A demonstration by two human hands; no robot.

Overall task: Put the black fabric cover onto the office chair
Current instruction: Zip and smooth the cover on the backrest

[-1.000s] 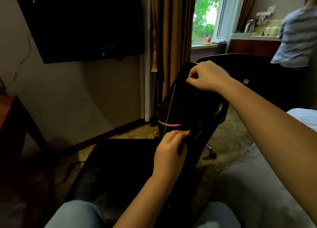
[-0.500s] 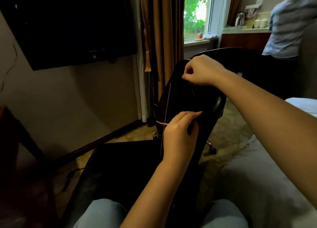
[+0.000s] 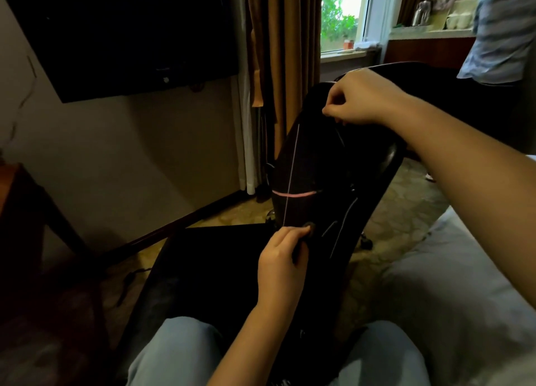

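Black fabric cover (image 3: 314, 159): it sat stretched over the backrest at the centre of the frame, with a thin pale seam down its length and a pink line (image 3: 293, 194) across it lower down.
Office chair (image 3: 390, 160): it stood close in front of the seated person, its glossy edge showing to the right of the cover and its dark seat (image 3: 208, 269) spreading to the lower left.
Right hand (image 3: 362, 98): at the top of the backrest, fingers curled tight and pinching the cover's upper edge.
Left hand (image 3: 282, 265): lower centre, thumb and fingers nipping the cover just below the pink line, beside a small round fitting I could not make out.
Knees (image 3: 174, 353): in pale jeans at the bottom edge, either side of the chair.
Television (image 3: 124, 34): dark, on the wall at upper left.
Curtain (image 3: 282, 52): brown, hanging behind the chair, beside the window (image 3: 342, 14).
Bed (image 3: 452, 292): pale bedding at lower right.
Second person (image 3: 499, 34): upper right, in a striped shirt, turned towards a counter.
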